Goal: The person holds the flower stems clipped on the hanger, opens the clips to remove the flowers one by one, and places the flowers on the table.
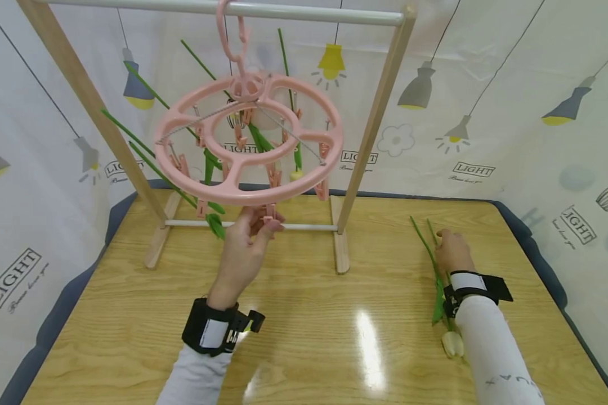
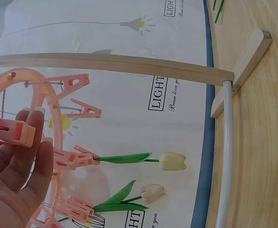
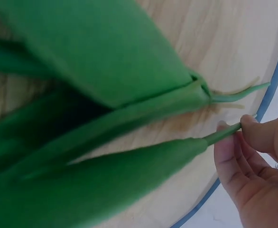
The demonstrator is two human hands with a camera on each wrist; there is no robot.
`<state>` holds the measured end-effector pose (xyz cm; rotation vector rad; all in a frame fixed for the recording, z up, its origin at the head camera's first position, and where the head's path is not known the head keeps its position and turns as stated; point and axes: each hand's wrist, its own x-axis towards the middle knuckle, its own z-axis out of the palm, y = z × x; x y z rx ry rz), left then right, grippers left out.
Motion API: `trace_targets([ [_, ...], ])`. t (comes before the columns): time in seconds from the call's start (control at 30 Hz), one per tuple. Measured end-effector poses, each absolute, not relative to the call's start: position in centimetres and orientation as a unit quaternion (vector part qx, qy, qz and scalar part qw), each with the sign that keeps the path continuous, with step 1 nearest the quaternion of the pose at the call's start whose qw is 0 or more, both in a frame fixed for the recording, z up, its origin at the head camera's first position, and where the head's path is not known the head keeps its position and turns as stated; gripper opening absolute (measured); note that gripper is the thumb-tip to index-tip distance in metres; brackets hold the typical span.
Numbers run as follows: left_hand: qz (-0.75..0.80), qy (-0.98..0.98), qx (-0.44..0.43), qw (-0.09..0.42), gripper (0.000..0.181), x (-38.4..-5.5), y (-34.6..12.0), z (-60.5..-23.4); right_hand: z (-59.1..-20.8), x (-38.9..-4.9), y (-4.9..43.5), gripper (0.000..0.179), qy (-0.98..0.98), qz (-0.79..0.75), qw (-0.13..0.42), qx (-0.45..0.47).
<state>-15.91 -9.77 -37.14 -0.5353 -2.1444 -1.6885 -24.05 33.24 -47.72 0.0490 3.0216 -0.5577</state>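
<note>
A pink round clip hanger (image 1: 243, 198) hangs by its hook from the rack's top bar. At its near rim my left hand (image 1: 240, 253) pinches a pink clothespin (image 2: 18, 133) between thumb and fingers. Over on the right side of the table, my right hand (image 1: 455, 252) pinches the thin stem end of an artificial tulip (image 3: 222, 134) between thumb and index finger. A second green stem with leaves (image 3: 158, 107) lies alongside. One white tulip head (image 1: 453, 344) shows near the right forearm; the other head is hidden.
Wooden rack legs (image 1: 372, 129) stand on the table (image 1: 304, 315). Clothespins around the hanger hold several tulips, heads down, among them a yellowish one (image 2: 173, 161) and a pale one (image 2: 152, 194). A printed cloth (image 1: 517, 135) surrounds the table.
</note>
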Motion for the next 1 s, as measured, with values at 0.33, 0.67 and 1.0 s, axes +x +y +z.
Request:
trace_targets([
  [0.33, -0.596, -0.759, -0.191, 0.177, 0.021, -15.9, -9.7, -37.3, -47.7, -23.6, 32.3, 0.046, 0.981, -0.185, 0.051, 0.039],
  [0.67, -0.605, -0.754, -0.193, 0.169, 0.02, -15.9, -9.7, -37.4, -47.3, -23.7, 31.9, 0.053, 0.98, -0.168, 0.104, 0.01],
  [1.0, -0.629, -0.724, -0.214, 0.187, 0.023, -15.6, -9.4, -36.8, -43.7, -24.2, 30.4, 0.046, 0.976, -0.205, 0.055, -0.046],
])
